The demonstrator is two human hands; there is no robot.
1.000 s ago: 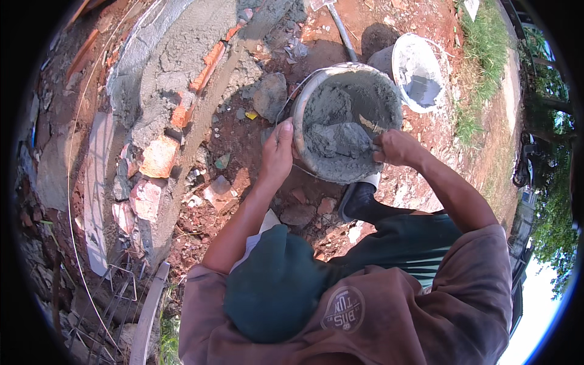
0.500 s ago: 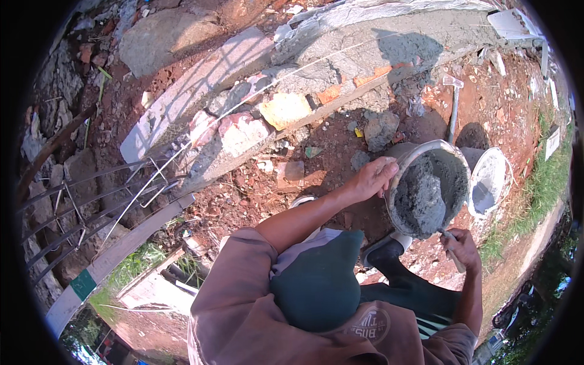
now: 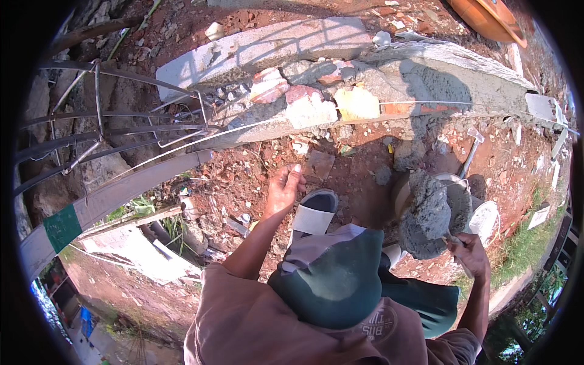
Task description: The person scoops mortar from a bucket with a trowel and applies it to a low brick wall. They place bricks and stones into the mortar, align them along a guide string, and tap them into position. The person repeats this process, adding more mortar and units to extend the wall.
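Observation:
My left hand (image 3: 287,185) is off the bucket, over the rubble, its fingers loosely curled with nothing visible in them. My right hand (image 3: 465,249) grips a trowel handle at lower right. The trowel's blade carries a large grey mound of wet mortar (image 3: 429,213) above the mortar bucket (image 3: 456,185), covering much of it. A second, pale bucket (image 3: 486,222) is partly hidden just to the right. A long-handled tool (image 3: 471,152) lies behind them on the dirt.
A low mortar wall (image 3: 499,103) with broken brick and stone (image 3: 309,111) and a taut string crosses ahead. A rebar cage (image 3: 97,128) and a board (image 3: 128,188) lie left. An orange wheelbarrow (image 3: 486,18) is at top right; grass (image 3: 517,255) borders the right.
The view has swung toward the wall. My left hand has let go of the bucket rim and moved left. My right hand has raised a mound of mortar on the trowel.

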